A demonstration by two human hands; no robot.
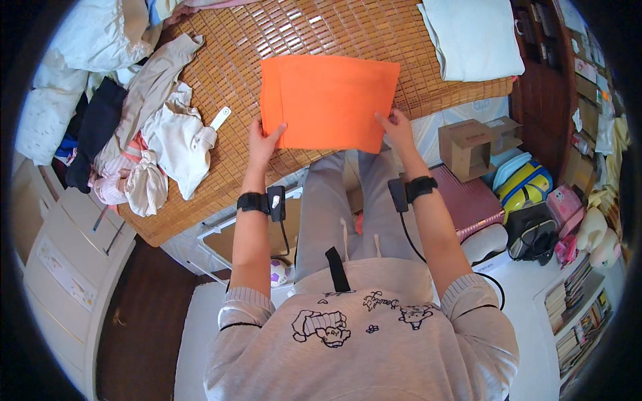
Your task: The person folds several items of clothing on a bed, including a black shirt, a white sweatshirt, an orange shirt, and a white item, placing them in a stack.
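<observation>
A flat orange cloth (331, 100), close to a rectangle with what looks like a fold line near its left side, is stretched between my hands over the front edge of the bamboo mat (231, 73). My left hand (263, 142) pinches its lower left corner, thumb on top. At the lower right side, my right hand (397, 128) grips it between thumb and fingers. The fingers beneath the cloth are hidden. Each wrist wears a black strap with a small dark box and a cable.
Left on the mat lies a heap of clothes, with a white garment (179, 137) and black cloth (100, 123). A folded white cloth (471, 40) rests at the back right. Down on the right are an open cardboard box (465, 148), a maroon ribbed case (468, 200) and bags.
</observation>
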